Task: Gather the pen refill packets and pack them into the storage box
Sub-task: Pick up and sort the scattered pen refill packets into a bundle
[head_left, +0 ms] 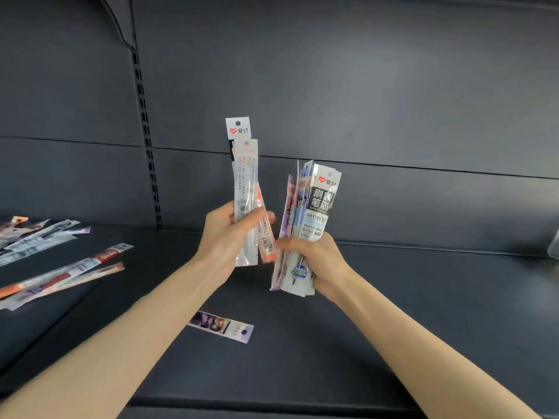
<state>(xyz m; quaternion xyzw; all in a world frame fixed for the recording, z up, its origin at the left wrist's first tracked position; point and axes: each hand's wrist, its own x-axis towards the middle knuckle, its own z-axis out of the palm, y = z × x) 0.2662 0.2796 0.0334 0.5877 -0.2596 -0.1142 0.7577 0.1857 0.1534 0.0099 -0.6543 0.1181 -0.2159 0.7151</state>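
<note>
My left hand (225, 237) grips a small upright bunch of pen refill packets (245, 182), white and orange ones with a red heart logo on top. My right hand (314, 261) grips a thicker bunch of packets (311, 213), purple, blue and one black-and-white at the front. Both bunches are held up above the dark shelf (393, 313), close together but apart. One purple packet (222, 325) lies flat on the shelf below my left forearm. More packets (66, 273) lie scattered on the shelf at the left. No storage box shows clearly.
Another heap of packets (36, 237) lies at the far left near the shelf's back. A slotted upright rail (145, 122) runs down the dark back panel. The edge of a clear object (554, 246) shows at the right border.
</note>
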